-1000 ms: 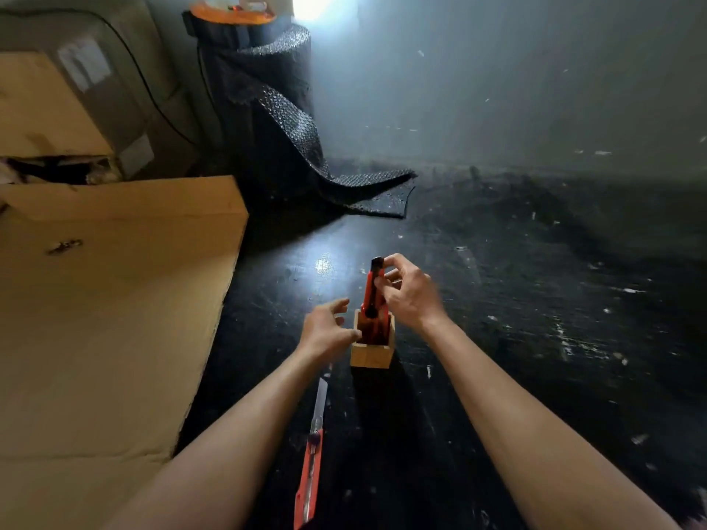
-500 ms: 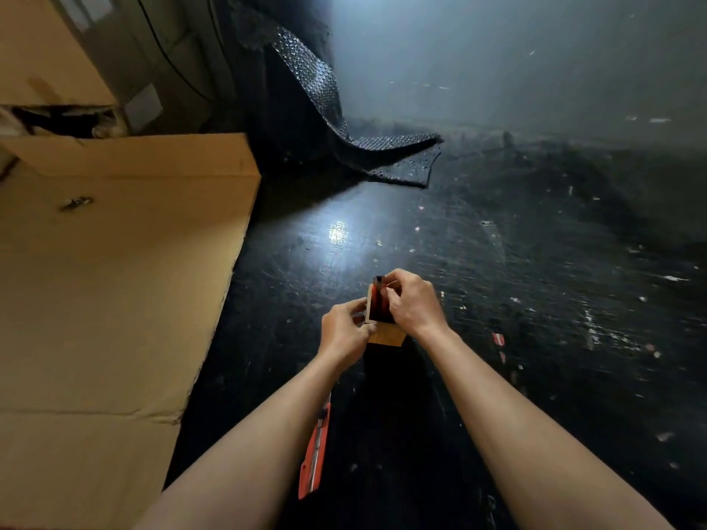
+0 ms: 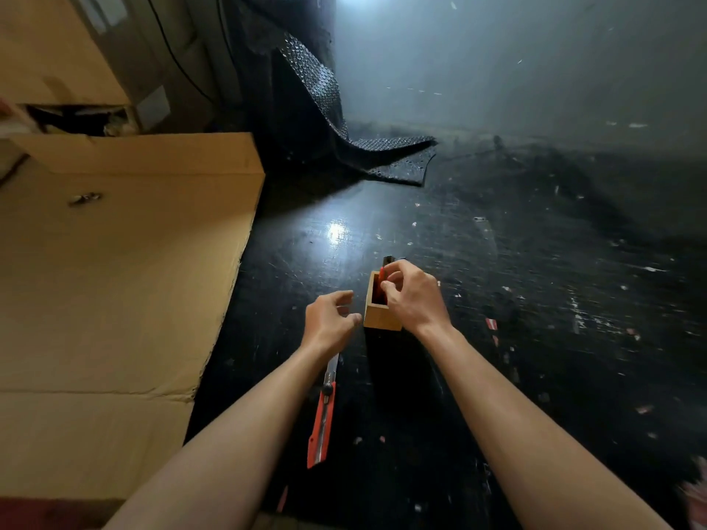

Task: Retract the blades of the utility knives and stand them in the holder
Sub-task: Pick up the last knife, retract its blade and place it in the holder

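On the black worktop (image 3: 497, 338) a small wooden holder (image 3: 377, 319) stands upright with a red utility knife (image 3: 378, 288) standing inside it. The right hand (image 3: 413, 296) pinches that knife's top between fingertips. The left hand (image 3: 329, 319) hovers just at the holder's 9 o'clock, loosely curled, holding nothing. A second red knife (image 3: 323, 418), blade extended, lies at the holder's 7 o'clock, beside flat cardboard (image 3: 114, 281)

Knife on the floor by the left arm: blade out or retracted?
Out. The knife lies flat on the dark floor, and a bare silver blade sticks out past its slider toward the left hand.
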Motion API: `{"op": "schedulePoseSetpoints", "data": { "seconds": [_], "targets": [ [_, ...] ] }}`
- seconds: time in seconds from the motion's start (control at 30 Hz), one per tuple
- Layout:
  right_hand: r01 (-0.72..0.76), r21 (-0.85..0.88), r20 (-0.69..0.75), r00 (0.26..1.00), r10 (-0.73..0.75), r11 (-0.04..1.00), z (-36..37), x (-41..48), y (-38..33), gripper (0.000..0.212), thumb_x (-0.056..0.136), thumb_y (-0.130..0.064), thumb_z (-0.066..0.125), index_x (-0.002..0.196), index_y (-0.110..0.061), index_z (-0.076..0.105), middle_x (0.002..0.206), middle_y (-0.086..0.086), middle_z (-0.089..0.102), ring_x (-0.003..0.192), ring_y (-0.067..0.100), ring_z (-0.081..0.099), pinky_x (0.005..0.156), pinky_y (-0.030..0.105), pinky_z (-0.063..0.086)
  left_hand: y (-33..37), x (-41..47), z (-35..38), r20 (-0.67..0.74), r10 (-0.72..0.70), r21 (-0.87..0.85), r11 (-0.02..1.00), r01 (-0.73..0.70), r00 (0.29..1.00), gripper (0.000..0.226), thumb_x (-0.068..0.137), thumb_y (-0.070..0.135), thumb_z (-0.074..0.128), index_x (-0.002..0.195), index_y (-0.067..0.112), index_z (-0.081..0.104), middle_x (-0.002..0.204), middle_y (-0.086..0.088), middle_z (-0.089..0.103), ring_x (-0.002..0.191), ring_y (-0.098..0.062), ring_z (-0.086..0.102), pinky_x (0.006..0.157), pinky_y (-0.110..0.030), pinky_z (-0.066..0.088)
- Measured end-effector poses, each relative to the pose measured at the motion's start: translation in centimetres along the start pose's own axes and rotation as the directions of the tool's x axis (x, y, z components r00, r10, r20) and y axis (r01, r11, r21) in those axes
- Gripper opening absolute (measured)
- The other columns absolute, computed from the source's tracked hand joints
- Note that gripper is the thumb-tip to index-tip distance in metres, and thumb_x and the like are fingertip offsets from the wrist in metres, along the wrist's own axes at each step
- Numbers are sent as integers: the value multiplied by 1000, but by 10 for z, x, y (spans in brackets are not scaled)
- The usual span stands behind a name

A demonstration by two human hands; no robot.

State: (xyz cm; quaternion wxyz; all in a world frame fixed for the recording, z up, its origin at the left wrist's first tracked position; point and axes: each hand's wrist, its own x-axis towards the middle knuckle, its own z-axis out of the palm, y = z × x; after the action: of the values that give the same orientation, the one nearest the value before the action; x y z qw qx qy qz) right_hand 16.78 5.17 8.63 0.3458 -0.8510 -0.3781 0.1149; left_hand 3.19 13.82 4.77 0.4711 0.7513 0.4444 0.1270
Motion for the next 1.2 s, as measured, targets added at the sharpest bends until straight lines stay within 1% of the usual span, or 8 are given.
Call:
{"op": "schedulePoseSetpoints", "data": {
  "seconds": [0.27, 0.4, 0.57, 0.67, 0.8, 0.9, 1.0, 1.2],
  "targets": [
    [-91, -2, 180, 980, 90, 996, 48, -75, -7, 23, 92, -23, 66, 115, -19, 66, 100, 0, 72, 90, 18, 68, 81, 39, 58, -58, -67, -21, 1, -78, 113, 991, 78, 997, 42, 86, 9, 79, 127, 13, 72, 118, 0, 76, 92, -3, 63, 74, -3, 42],
    [-182, -36, 294, 938, 184, 983, 80, -114, -6, 22, 90, -23, 65, 112, -20, 68, 103, 2, 73, 94, 20, 69, 83, 41, 58, -90, -96, -16, 61, -163, 127, 980, 154, 985, 43, 84, 11, 80, 127, 12, 71, 117, -1, 77, 93, -3, 63, 81, -13, 44],
    [-324, -43, 418, 853, 312, 945, 110, -157, 1, 15, 88, -26, 64, 102, -23, 69, 93, -1, 72, 83, 16, 69, 77, 40, 60, -115, -114, -10, 76, -243, 95, 967, 236, 967, 38, 85, 2, 75, 122, 10, 74, 113, -4, 78, 91, -6, 65, 79, -14, 45],
    [-376, 25, 448, 833, 325, 926, 117, -172, 2, 16, 89, -24, 65, 105, -27, 66, 90, -4, 70, 79, 12, 69, 75, 38, 60, -120, -118, -5, 101, -257, 34, 966, 255, 961, 31, 85, 2, 76, 113, 17, 78, 98, 5, 77, 91, -8, 70, 74, -11, 48],
    [-417, 120, 422, 843, 334, 901, 114, -182, 2, 19, 89, -22, 71, 100, -33, 59, 88, -13, 62, 79, 3, 64, 71, 26, 55, -122, -121, -6, 141, -283, -57, 955, 293, 949, 33, 84, 2, 77, 112, 20, 78, 101, 6, 78, 99, -11, 73, 81, -19, 55],
    [-439, 202, 395, 855, 337, 876, 103, -180, 0, 25, 88, -22, 73, 110, -30, 64, 93, -9, 69, 79, 5, 70, 70, 28, 61, -117, -118, -11, 195, -263, -128, 948, 290, 945, 33, 85, 3, 78, 110, 24, 78, 102, 6, 79, 100, -12, 74, 91, -35, 62],
    [-424, 272, 359, 878, 317, 864, 84, -171, -8, 27, 89, -15, 72, 112, -27, 63, 92, -8, 70, 76, 4, 71, 60, 21, 59, -104, -111, -19, 237, -211, -213, 941, 262, 948, 33, 86, 1, 76, 110, 24, 79, 103, 4, 80, 100, -15, 76, 91, -43, 63],
    [-286, 365, 208, 953, 222, 886, 39, -141, -20, 32, 85, -11, 74, 110, -29, 63, 95, -7, 71, 87, 7, 70, 76, 37, 63, -47, -96, -35, 226, -36, -386, 914, 123, 974, 33, 89, -3, 74, 116, 15, 74, 109, -5, 79, 96, -19, 79, 80, -39, 66]
  ]
}}
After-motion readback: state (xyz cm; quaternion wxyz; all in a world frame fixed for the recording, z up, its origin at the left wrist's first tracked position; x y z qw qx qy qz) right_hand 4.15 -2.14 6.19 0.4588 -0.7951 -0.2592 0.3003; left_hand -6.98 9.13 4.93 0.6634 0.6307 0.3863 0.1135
